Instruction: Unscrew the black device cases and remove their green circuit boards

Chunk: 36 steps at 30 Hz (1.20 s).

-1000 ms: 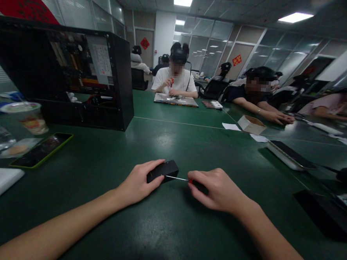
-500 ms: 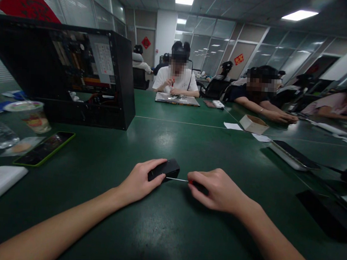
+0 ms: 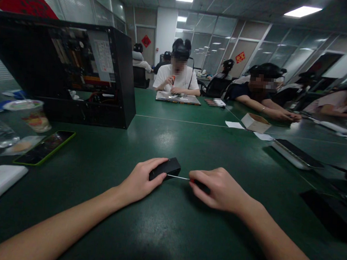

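On the green tabletop (image 3: pixel 162 219) lies a small black box-shaped device (image 3: pixel 171 167), its near left part covered by my fingers. My left hand (image 3: pixel 143 178) is closed around it, thumb on the near side. My right hand (image 3: pixel 214 186) is closed on a screwdriver (image 3: pixel 179 177) with a thin metal shaft; a bit of red shows at the fingers and most of the handle is hidden. The shaft runs level to the left, its tip meeting the device's near side beside my left thumb. The exact contact point is hidden.
An open black computer case (image 3: pixel 122 76) stands at the left. Near it are a plastic cup (image 3: pixel 35 115), a green-edged phone (image 3: pixel 47 147) and a white block (image 3: pixel 2 184). A small open box (image 3: pixel 254 123) and a dark-topped device (image 3: pixel 297 153) lie right. Co-workers sit across the table.
Both hands stay almost in place, still on the device and the screwdriver. The shaft now slants slightly, its left end a little higher. The whole view has shifted slightly.
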Each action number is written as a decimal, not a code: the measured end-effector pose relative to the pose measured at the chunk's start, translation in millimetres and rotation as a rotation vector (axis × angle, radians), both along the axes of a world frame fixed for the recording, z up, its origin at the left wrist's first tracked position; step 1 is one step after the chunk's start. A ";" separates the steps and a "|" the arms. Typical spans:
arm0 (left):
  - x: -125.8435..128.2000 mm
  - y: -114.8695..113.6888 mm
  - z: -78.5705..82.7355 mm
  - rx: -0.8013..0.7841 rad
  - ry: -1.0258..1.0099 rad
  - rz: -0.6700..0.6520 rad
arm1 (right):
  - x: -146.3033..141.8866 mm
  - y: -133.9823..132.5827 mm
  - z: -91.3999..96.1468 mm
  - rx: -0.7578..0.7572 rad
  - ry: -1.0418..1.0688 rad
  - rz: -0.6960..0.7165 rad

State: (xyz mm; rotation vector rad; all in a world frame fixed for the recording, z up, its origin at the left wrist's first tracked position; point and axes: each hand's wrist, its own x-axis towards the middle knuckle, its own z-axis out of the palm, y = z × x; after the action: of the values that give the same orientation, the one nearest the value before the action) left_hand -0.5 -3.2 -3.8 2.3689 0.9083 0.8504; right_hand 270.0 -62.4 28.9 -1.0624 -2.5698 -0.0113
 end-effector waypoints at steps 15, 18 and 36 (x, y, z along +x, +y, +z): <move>-0.8 4.4 2.9 -0.016 -0.048 0.099 | -20.9 -4.8 -13.4 0.123 -0.029 -0.110; -1.6 6.4 1.7 -0.015 -0.063 0.123 | -25.3 -2.4 -21.9 -0.091 0.096 -0.183; -2.2 2.3 -3.8 0.028 -0.013 0.049 | -44.9 -15.4 -23.9 0.186 0.100 -0.175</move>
State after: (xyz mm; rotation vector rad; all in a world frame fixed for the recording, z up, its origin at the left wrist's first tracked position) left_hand -2.7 -0.9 -7.6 2.3710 0.9586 0.9025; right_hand 225.1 -77.8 5.0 -1.1806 -2.3285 -0.2315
